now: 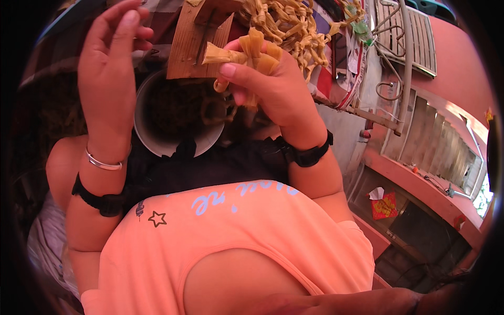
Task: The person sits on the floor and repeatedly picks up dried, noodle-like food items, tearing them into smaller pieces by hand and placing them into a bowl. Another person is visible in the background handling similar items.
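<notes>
My right hand (271,86) grips a bunch of flat, folded tan strips (252,51), possibly of dried plant or ribbon material. Their ends stick out past the thumb and fingers. To the left, my left hand (112,51) is raised with loosely bent fingers and no visible object in it. A wooden board (183,51) with a dark, thin metal piece on it lies between the two hands. Below the board sits a round white bucket (204,143), its dim inside holding similar strips. Behind my right hand is a heap of knotted tan strips (295,35).
The heap rests on a table with a patterned cover (328,84). At the right, a curled metal frame (403,71) stands beside the table edge. Further off are a slatted panel (413,43) and a pink wall (456,59). Dark cloth (212,167) covers my lap.
</notes>
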`<state>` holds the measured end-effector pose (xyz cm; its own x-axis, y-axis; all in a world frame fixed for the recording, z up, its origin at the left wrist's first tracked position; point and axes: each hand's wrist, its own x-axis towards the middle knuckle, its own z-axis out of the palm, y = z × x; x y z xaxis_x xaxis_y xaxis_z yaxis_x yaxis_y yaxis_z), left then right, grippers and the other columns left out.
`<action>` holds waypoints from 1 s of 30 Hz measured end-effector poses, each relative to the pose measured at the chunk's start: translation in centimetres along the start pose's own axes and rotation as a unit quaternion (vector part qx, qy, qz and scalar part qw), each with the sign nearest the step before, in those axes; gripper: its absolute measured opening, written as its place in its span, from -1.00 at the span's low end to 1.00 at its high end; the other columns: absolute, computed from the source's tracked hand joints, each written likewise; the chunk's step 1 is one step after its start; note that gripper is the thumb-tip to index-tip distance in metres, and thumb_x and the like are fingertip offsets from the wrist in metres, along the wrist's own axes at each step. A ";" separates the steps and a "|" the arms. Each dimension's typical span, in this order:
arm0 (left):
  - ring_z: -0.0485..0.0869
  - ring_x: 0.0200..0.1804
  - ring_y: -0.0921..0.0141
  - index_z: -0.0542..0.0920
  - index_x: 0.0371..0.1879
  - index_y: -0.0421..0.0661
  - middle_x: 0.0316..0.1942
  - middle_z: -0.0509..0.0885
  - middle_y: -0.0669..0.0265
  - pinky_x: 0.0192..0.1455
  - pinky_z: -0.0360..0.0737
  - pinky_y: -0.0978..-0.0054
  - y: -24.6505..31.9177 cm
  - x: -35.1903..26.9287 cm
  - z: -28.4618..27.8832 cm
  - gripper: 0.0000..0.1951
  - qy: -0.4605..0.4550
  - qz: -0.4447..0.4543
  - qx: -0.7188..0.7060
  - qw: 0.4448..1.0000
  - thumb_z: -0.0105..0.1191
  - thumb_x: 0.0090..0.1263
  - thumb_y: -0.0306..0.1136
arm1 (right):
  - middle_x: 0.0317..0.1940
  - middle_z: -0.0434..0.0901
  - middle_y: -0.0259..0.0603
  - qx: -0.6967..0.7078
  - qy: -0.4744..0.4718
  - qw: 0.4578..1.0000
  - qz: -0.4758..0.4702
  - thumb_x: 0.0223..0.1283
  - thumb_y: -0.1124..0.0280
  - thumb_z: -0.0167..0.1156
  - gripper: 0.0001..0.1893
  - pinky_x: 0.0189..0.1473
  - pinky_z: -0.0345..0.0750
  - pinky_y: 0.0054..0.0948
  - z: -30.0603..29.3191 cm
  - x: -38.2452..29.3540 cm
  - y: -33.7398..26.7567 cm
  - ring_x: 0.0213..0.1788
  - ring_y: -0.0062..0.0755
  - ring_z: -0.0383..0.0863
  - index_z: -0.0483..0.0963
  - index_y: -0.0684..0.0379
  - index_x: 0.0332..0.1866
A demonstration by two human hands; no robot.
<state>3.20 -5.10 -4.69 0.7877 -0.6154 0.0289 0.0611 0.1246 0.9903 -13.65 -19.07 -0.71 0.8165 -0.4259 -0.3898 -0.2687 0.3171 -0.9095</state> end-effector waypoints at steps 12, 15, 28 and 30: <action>0.45 -0.29 0.63 0.60 -0.08 -0.18 -0.35 0.58 0.48 -0.17 0.42 0.67 -1.3 -2.1 0.8 -0.78 -0.177 -0.041 0.102 0.978 0.13 0.54 -0.26 | -0.53 0.59 -0.40 -0.184 0.172 0.958 -0.134 0.31 0.27 0.40 -0.71 -0.50 0.47 -0.63 -0.1 1.6 2.3 -0.55 -0.74 0.53 0.51 0.28 -0.17; 0.46 -0.31 0.62 0.60 -0.09 -0.14 -0.39 0.57 0.47 -0.19 0.43 0.64 -2.3 -1.0 0.9 -0.79 -0.141 -0.013 0.133 0.981 0.16 0.50 -0.26 | -0.52 0.62 -0.30 -0.168 0.175 0.957 -0.162 0.30 0.28 0.40 -0.71 -0.46 0.53 -0.51 -0.7 3.3 3.1 -0.54 -0.54 0.61 0.50 0.28 -0.17; 0.61 -0.06 0.52 0.55 0.27 -0.14 -0.08 0.70 0.34 0.05 0.52 0.57 -0.9 -1.5 -0.3 -0.67 -0.192 -0.096 0.083 0.973 -0.05 0.59 -0.41 | -0.23 0.73 -0.07 -0.388 -0.006 0.901 -0.196 0.04 0.05 0.55 -0.37 -0.15 0.63 -0.37 -1.5 0.3 2.7 -0.23 -0.26 0.76 0.54 0.36 0.04; 0.57 -0.18 0.54 0.50 0.33 -0.09 -0.19 0.64 0.35 -0.05 0.52 0.58 -0.5 -2.4 0.9 -0.63 -0.246 -0.015 0.082 0.966 -0.05 0.58 -0.45 | -0.24 0.72 -0.16 -0.189 -0.019 0.976 -0.106 0.11 0.08 0.52 -0.41 -0.17 0.61 -0.47 -0.5 -0.6 2.5 -0.23 -0.42 0.72 0.53 0.35 0.05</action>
<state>0.73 -4.37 -5.17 0.3987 -0.9168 0.0213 -0.0502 0.0014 0.9987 -15.08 -18.43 -2.79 0.8909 -0.4134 -0.1878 -0.2552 -0.1137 -0.9602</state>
